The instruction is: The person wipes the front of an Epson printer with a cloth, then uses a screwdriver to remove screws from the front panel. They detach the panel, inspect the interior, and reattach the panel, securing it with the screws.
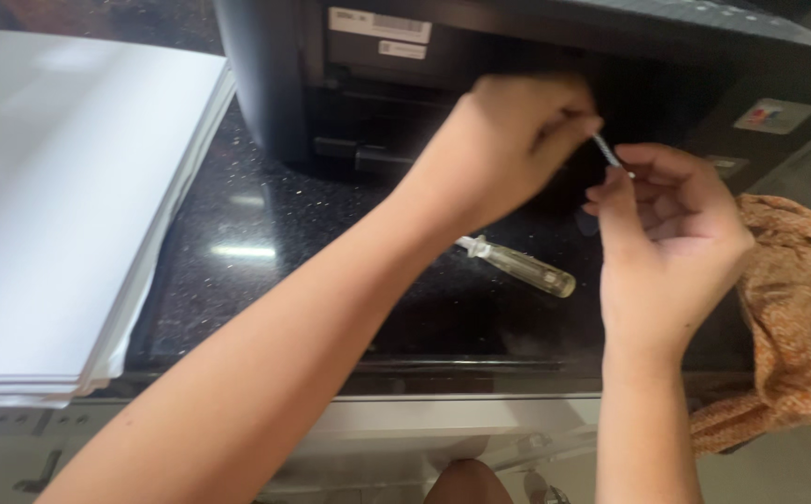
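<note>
Head view, looking down at a black speckled surface [265, 271]. Both hands raised in front of a black printer [480, 56], which stands at the back of the surface with its front opening dark. Left hand [503, 145] curled, thumb and fingers pinched on the upper end of a thin metal rod [608, 151]; the arm crosses the frame from lower left. Right hand [671, 243] just beside it, a little lower, fingers bent inward and fingertips closed on the rod's lower end. The rod is short, silvery, tilted, and only a small part shows between the two hands; what kind of part it is cannot be told. The hands nearly touch at the rod. Below them, lying flat on the surface, a screwdriver handle [527, 269], clear and yellowish with a white collar at its left end; no shaft is visible in it. It lies apart from both hands. Far left, a thick stack of white paper [60, 205] overhanging the front edge of the surface. Right edge, an orange patterned cloth [793, 317] draped off the surface. Pale cabinet front [405, 429] under the surface edge.
</note>
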